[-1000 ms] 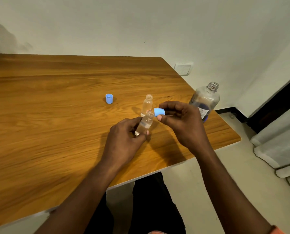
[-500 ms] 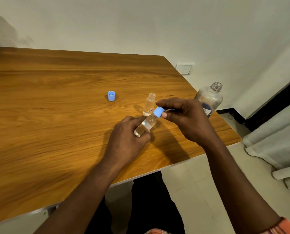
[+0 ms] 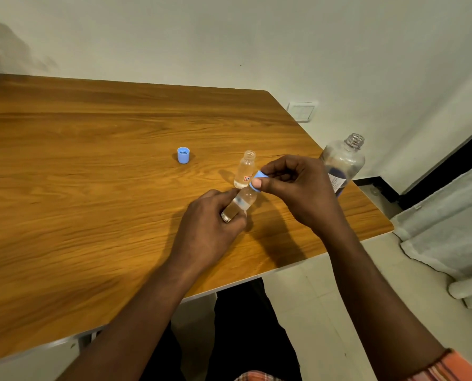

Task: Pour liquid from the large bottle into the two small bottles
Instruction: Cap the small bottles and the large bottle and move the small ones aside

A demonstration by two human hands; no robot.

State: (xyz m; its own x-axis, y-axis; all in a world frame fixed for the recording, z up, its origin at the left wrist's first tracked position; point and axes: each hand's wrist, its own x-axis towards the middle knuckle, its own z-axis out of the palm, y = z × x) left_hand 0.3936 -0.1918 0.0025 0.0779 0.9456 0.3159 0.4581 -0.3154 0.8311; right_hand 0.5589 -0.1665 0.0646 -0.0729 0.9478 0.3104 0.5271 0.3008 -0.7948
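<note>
Surface: wooden table (image 3: 91, 174), orange-brown grain, pale rim along the near edge, rounded corners.
Loose cap: blue bottle cap (image 3: 183, 155), open side up, alone near the middle.
Small bottle: clear open small bottle (image 3: 245, 169), upright, right of the cap.
Large bottle: clear large bottle (image 3: 343, 160), uncapped, upright by the right edge.

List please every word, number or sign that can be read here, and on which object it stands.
Nothing can be read.
Standing small bottle: a red and white sticker, too small to read.
Large bottle: a white label with dark print, too blurred to read.
Small bottle in the hands: no text visible.
</note>
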